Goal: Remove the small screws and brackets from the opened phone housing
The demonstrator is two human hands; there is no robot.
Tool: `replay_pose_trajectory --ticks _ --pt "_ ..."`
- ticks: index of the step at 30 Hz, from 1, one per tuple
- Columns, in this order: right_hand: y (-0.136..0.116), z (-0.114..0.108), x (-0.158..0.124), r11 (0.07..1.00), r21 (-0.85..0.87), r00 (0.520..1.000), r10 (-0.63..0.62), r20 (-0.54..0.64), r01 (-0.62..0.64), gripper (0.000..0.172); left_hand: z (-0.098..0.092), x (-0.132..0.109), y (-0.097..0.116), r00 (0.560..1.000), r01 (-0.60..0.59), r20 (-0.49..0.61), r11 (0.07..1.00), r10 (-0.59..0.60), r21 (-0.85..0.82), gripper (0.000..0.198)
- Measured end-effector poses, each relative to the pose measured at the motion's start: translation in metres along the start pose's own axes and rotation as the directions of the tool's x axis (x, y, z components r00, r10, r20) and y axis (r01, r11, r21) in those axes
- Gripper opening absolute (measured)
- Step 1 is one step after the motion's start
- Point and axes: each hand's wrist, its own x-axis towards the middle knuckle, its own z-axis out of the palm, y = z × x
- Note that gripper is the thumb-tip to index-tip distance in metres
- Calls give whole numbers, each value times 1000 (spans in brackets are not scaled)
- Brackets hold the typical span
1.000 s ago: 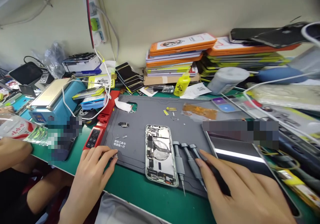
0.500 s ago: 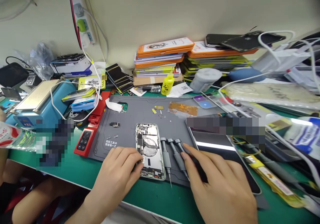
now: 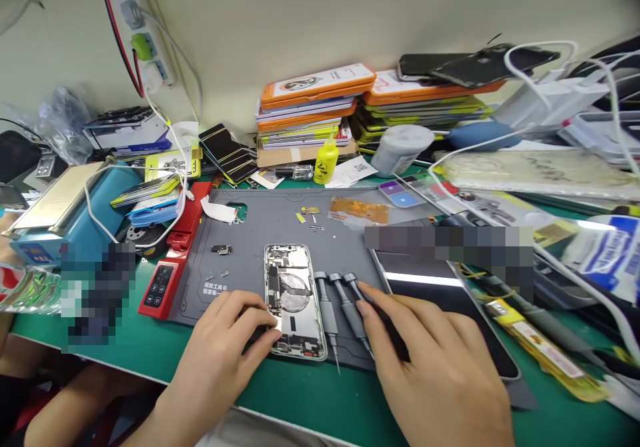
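Observation:
An opened smartphone (image 3: 300, 324) lies on the grey mat, its internal parts and a round coil exposed. My left hand (image 3: 225, 340) is at its lower left edge, thumb and fingers pinched together. A small pale bit shows at the fingertips, too small to name. Right of the phone lie slim grey screwdrivers side by side, one (image 3: 328, 314) nearest the phone and another (image 3: 340, 287) beside it. My right hand (image 3: 435, 354) has thumb and index finger closed around the rightmost screwdriver (image 3: 353, 287); its lower part is hidden.
A dark phone screen (image 3: 425, 267) lies beyond my right hand. Small loose parts (image 3: 221, 250) and an orange flex piece (image 3: 360, 211) sit on the mat (image 3: 240, 234). A red control strip (image 3: 160, 287) borders its left. Stacked boxes (image 3: 315, 87) and a yellow bottle (image 3: 327, 162) stand behind.
The camera view has shifted slightly, so the bench appears further left. My left fingers stay at the phone's edge with little change, and my right hand keeps its pinch at the screwdriver.

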Motion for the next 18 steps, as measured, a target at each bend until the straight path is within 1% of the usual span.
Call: replay_pose_trajectory --ticks 3,7,9,13,18 --pt "0 -1 1 1000 5 1000 4 -11 -4 25 -1 3 2 1000 25 10 999 -24 -32 13" --pt "0 -1 2 1000 7 1000 3 1 -3 27 4 4 7 998 44 -50 999 -45 -6 19" --pt "0 -1 2 1000 8 1000 0 4 0 26 6 3 9 998 18 -67 1000 -17 10 19" --pt "-1 -1 1 1000 3 1000 5 12 -5 26 7 0 8 996 -64 -67 998 66 29 15" --pt "-1 -1 1 1000 -1 1000 10 14 -10 28 6 -1 7 990 -105 -87 990 113 90 14"
